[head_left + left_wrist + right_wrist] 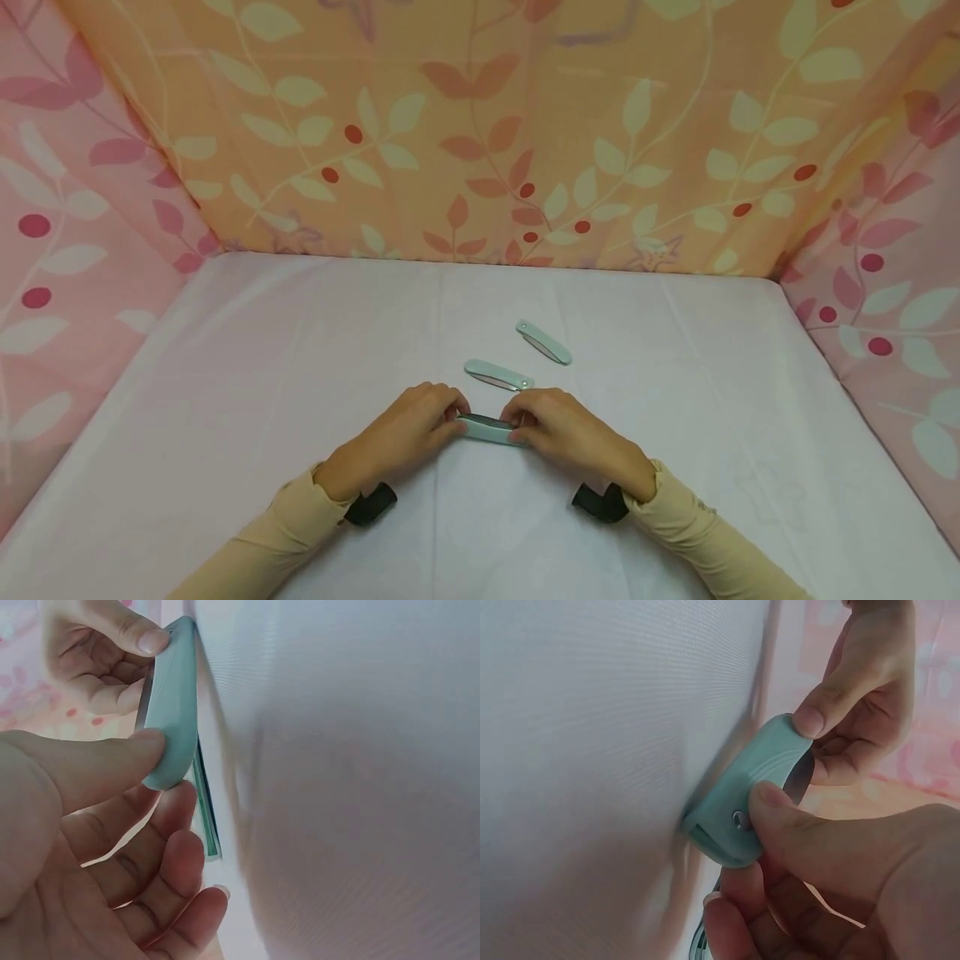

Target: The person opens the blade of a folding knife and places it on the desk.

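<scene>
Both hands hold one mint-green folding knife [487, 430] just above the white cloth, near the middle of the table. My left hand [408, 427] pinches its rounded end between thumb and fingers; the other end, by the silver pivot rivet [740, 820], is pinched by my right hand [576, 432]. Along the far side of the handle shows the dark blade [802, 777], folded against it. A second folding knife [497, 372] lies just beyond the hands. Farther back, slanting, lies a third folding knife [543, 342]; both have their blades folded in.
A white cloth [315, 333] covers the table. Patterned fabric [480, 125] stands upright along the back edge, with pink leaf-print fabric [60, 250] at the left and more at the right. A black wrist mount [371, 504] sits under each forearm.
</scene>
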The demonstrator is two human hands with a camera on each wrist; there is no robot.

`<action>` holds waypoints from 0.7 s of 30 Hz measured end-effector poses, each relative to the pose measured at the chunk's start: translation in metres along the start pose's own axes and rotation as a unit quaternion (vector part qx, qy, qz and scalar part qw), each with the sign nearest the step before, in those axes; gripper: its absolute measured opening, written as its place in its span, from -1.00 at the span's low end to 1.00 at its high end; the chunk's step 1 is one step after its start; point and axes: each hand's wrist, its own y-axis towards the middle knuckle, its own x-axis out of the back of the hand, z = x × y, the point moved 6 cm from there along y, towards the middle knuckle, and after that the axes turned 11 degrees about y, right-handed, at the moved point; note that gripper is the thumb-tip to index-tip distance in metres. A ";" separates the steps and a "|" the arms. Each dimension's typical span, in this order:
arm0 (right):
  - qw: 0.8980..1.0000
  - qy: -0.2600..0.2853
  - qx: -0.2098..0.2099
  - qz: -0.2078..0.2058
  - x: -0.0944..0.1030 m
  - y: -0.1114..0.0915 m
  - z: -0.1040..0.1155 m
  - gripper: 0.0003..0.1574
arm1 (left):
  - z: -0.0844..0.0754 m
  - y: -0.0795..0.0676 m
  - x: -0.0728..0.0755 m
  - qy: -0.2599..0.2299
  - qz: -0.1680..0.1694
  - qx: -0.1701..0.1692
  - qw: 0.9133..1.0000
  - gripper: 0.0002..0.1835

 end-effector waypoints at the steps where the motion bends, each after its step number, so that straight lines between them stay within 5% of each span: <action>1: 1.000 0.001 0.002 -0.001 0.001 0.000 0.000 -0.83 | 0.000 0.000 0.000 -0.006 0.001 0.004 1.000 -0.89; 13: 0.998 0.059 0.002 0.001 0.005 0.000 0.000 -0.87 | 0.003 0.002 0.002 -0.131 0.024 -0.001 0.991 -0.82; 21: 0.996 0.090 0.007 -0.002 0.005 0.000 0.003 -0.79 | 0.005 0.002 0.006 -0.194 0.013 0.029 0.980 -0.87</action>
